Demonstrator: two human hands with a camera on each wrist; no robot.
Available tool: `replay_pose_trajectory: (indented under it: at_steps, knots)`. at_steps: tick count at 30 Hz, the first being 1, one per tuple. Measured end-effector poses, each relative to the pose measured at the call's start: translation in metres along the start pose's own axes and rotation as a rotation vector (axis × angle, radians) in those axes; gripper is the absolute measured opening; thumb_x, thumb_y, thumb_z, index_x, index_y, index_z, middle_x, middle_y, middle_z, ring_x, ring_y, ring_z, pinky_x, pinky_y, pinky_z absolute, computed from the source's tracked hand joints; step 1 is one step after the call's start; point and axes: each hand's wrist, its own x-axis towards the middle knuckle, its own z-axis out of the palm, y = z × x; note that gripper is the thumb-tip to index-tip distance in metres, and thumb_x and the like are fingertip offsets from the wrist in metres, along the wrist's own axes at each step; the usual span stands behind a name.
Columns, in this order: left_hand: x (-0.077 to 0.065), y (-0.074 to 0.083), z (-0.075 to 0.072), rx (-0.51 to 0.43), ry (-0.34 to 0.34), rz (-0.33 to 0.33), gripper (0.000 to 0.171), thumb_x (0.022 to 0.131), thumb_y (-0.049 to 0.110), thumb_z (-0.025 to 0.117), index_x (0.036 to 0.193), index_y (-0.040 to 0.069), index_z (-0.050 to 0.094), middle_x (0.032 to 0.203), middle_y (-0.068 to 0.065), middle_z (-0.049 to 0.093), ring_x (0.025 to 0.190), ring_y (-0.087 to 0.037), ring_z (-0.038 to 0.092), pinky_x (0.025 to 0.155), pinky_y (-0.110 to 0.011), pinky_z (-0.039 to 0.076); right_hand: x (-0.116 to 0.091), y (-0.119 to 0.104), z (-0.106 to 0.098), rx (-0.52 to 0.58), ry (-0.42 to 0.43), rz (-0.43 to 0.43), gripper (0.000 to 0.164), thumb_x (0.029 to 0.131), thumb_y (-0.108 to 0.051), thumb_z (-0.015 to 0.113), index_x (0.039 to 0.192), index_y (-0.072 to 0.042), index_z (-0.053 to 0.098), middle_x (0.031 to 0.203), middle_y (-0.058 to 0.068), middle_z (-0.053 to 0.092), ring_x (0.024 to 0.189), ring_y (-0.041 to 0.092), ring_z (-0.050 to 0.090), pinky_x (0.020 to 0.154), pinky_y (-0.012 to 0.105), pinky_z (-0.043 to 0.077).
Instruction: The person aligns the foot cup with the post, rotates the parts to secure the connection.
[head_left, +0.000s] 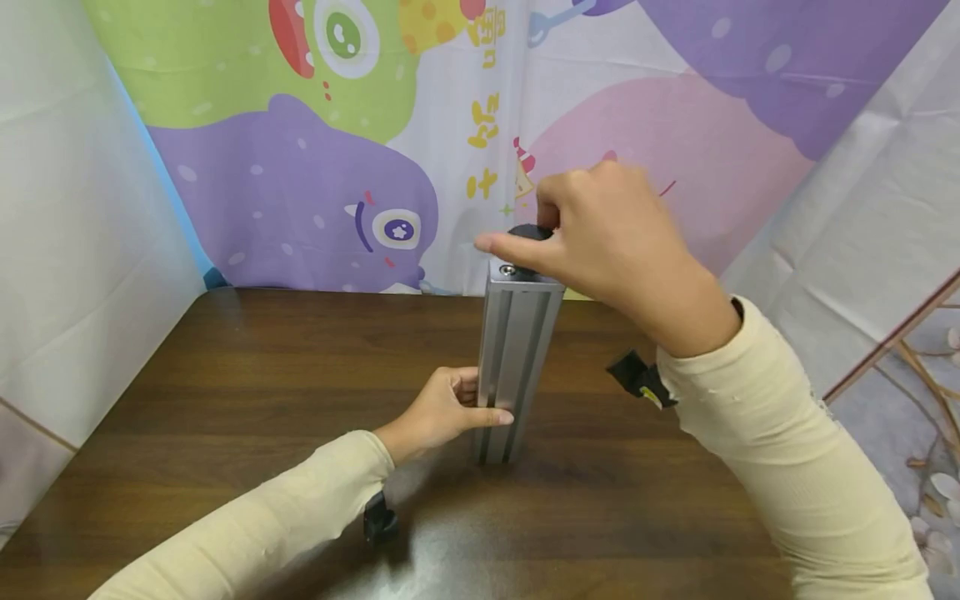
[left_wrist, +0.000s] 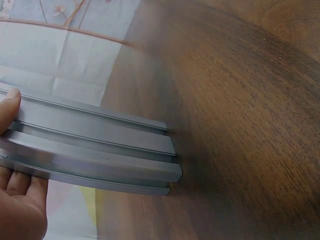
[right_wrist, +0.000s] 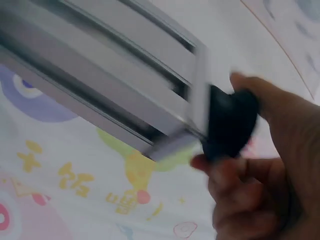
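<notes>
An aluminium profile (head_left: pixel 519 350) with long slots stands upright on the table, its lower end on the wood. My left hand (head_left: pixel 442 412) grips it low down, thumb across the near face and fingers behind; the left wrist view shows its slotted lower end (left_wrist: pixel 145 147). On top is a metal end plate (right_wrist: pixel 201 85) with a screw (head_left: pixel 507 270). My right hand (head_left: pixel 618 237) holds a rounded black knob (right_wrist: pixel 230 120) at that plate between thumb and curled fingers. From the head, much of the knob is hidden by the hand.
The brown wooden table (head_left: pixel 300 367) runs back to a cartoon-printed curtain (head_left: pixel 300 192) close behind the profile. Pale fabric walls flank both sides. Black straps (head_left: pixel 381 518) hang below the sleeves at both wrists.
</notes>
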Motion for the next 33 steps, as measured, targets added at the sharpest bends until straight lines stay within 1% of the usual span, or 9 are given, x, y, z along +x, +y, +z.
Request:
replay_pose_trajectory:
  at_steps: [3,7,14,16,18,20,23,28,33]
  knots:
    - [0.000,0.000,0.000,0.002,-0.005,0.004,0.040,0.077,-0.001,0.078,0.114,-0.007,0.064,0.099,-0.016,0.072,0.089,-0.016,0.069,0.079,-0.029,0.055,0.000,-0.007,0.005,-0.095,0.076,0.079,0.062,0.080,-0.062,0.064,0.052,-0.010,0.048,0.047,0.001,0.041,0.046,0.021,0.039,0.043,0.034,0.035]
    - [-0.001,0.001,0.000,0.002,-0.002,0.001,0.040,0.077,-0.001,0.077,0.114,-0.007,0.064,0.100,-0.017,0.072,0.090,-0.016,0.069,0.079,-0.029,0.055,0.001,-0.010,0.007,-0.139,0.078,0.128,0.064,0.079,-0.066,0.062,0.051,-0.011,0.047,0.047,0.000,0.037,0.046,0.021,0.037,0.040,0.034,0.034]
    - [0.000,0.000,0.000,-0.004,0.001,-0.001,0.040,0.077,-0.003,0.077,0.114,-0.008,0.063,0.101,-0.020,0.071,0.090,-0.016,0.069,0.080,-0.028,0.055,-0.001,-0.006,-0.001,-0.109,-0.009,0.133,0.068,0.084,-0.069,0.054,0.047,-0.012,0.044,0.046,-0.002,0.033,0.047,0.020,0.035,0.041,0.033,0.031]
    - [0.000,0.000,0.000,-0.005,0.000,0.007,0.041,0.077,-0.003,0.077,0.115,-0.009,0.063,0.101,-0.020,0.071,0.090,-0.016,0.069,0.080,-0.028,0.055,-0.002,-0.001,-0.009,-0.052,-0.078,0.108,0.064,0.088,-0.065,0.052,0.051,-0.013,0.052,0.048,-0.001,0.043,0.050,0.020,0.042,0.046,0.035,0.035]
    - [-0.001,0.001,0.000,-0.005,0.001,0.008,0.041,0.077,-0.002,0.077,0.115,-0.009,0.063,0.101,-0.020,0.071,0.090,-0.016,0.069,0.080,-0.029,0.055,-0.003,0.005,-0.017,0.032,-0.164,0.059,0.055,0.092,-0.058,0.051,0.068,-0.012,0.067,0.060,0.000,0.059,0.058,0.020,0.053,0.055,0.037,0.043]
    - [-0.001,0.000,0.000,-0.003,0.002,0.007,0.041,0.077,-0.002,0.077,0.115,-0.008,0.063,0.101,-0.019,0.071,0.090,-0.017,0.069,0.080,-0.029,0.055,-0.004,0.014,-0.023,0.113,-0.257,-0.024,0.042,0.097,-0.048,0.051,0.099,-0.011,0.072,0.081,0.001,0.070,0.072,0.018,0.063,0.069,0.038,0.050]
    - [0.000,0.000,-0.001,0.001,0.003,0.004,0.041,0.077,-0.001,0.077,0.115,-0.008,0.063,0.101,-0.019,0.071,0.091,-0.017,0.069,0.081,-0.029,0.055,-0.005,0.026,-0.026,0.213,-0.373,-0.178,0.041,0.100,-0.030,0.052,0.137,-0.013,0.052,0.124,0.002,0.064,0.095,0.017,0.064,0.086,0.039,0.050]
    - [0.000,-0.001,-0.001,0.004,0.004,-0.003,0.041,0.077,-0.001,0.077,0.115,-0.008,0.063,0.101,-0.019,0.071,0.091,-0.017,0.069,0.081,-0.028,0.055,-0.005,0.037,-0.022,0.305,-0.429,-0.412,0.048,0.098,-0.003,0.049,0.144,-0.014,0.043,0.146,0.001,0.046,0.128,0.017,0.047,0.106,0.039,0.038]
    - [0.000,-0.001,0.000,0.006,0.002,-0.003,0.041,0.077,-0.001,0.077,0.116,-0.008,0.063,0.101,-0.019,0.071,0.091,-0.017,0.069,0.081,-0.029,0.055,-0.004,0.038,-0.019,0.329,-0.408,-0.456,0.044,0.096,0.004,0.047,0.137,-0.011,0.052,0.140,0.004,0.053,0.130,0.021,0.046,0.108,0.042,0.036]
